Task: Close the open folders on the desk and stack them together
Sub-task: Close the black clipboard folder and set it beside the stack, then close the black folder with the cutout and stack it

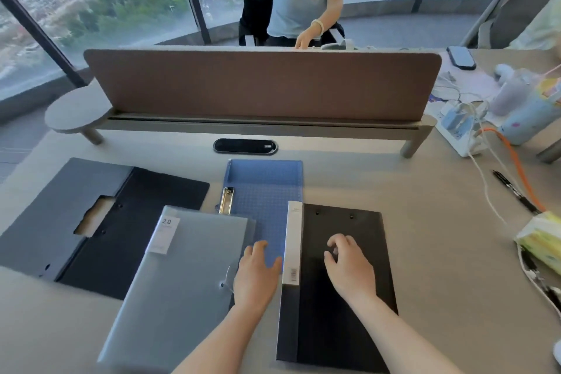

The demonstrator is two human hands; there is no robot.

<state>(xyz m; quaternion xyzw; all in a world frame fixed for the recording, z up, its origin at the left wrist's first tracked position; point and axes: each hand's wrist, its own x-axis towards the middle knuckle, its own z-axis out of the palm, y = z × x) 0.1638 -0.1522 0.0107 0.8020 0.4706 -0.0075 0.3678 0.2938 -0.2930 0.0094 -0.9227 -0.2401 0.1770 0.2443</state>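
Observation:
A closed black folder (343,322) with a white spine label lies at the front right of the desk. My right hand (347,267) rests on its cover, fingers curled, holding nothing. Left of it a blue clip folder (267,188) lies open and flat. My left hand (258,272) lies spread where the blue folder meets a closed translucent grey folder (188,282) marked 20. At the far left a grey and black folder (91,228) lies open.
A brown divider screen (261,85) on a grey shelf closes the back of the desk. A person sits behind it. At the right are a power strip (458,127), cables, a black pen (516,191), a tissue pack (543,240) and bottles.

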